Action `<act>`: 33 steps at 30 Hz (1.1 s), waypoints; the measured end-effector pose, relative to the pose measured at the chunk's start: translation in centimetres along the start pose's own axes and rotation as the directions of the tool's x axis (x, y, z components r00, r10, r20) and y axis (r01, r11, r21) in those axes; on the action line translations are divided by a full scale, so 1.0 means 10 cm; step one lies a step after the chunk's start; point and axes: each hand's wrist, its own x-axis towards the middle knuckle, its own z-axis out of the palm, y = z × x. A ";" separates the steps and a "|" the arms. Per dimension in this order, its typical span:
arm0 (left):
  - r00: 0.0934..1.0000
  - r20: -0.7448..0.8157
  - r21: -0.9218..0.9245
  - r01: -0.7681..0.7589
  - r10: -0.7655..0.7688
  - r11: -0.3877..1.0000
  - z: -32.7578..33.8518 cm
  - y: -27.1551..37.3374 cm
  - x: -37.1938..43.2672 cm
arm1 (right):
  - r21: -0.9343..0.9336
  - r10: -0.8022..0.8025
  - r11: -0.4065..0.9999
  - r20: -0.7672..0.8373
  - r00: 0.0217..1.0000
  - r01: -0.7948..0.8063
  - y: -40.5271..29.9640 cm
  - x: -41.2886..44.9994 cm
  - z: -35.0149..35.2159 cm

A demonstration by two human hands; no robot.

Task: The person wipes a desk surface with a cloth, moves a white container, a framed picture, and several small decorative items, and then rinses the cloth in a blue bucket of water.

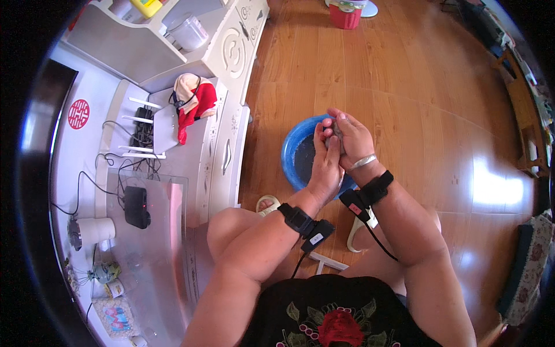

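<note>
A blue plastic basin [289,152] stands on the floor in front of me, holding dark, greyish water with some foam at its side. Above its right part, my left hand [327,167] and my right hand [356,141] are cupped together, fingers curled inward. Between them they squeeze a small grey bundle [336,135], which looks like a wet cloth. Most of the bundle is hidden by my palms and fingers. A silver bangle [363,162] circles my right wrist.
My slippered feet flank the basin, one in a pale slipper [356,230]. At left stands a white cabinet [223,130] with a router [166,130], loose cables and a red-and-cream cloth [197,97]. A red bin [345,16] stands far ahead. Cables hang from my wrist straps.
</note>
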 end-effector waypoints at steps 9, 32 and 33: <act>0.989 0.051 0.152 0.130 -0.139 0.980 -0.06 0.05 -0.02 | 0.023 0.107 0.994 -0.065 0.992 -0.106 -0.04 0.13 -0.10; 0.924 -0.102 0.229 0.382 -0.368 0.896 -0.12 0.13 0.03 | -0.412 -0.077 0.911 -0.199 0.977 -0.012 0.31 0.38 -0.36; 0.911 -0.127 0.232 0.412 -0.392 0.881 -0.31 0.23 0.03 | -0.278 -0.014 0.960 -0.208 0.978 -0.045 0.35 0.31 -0.09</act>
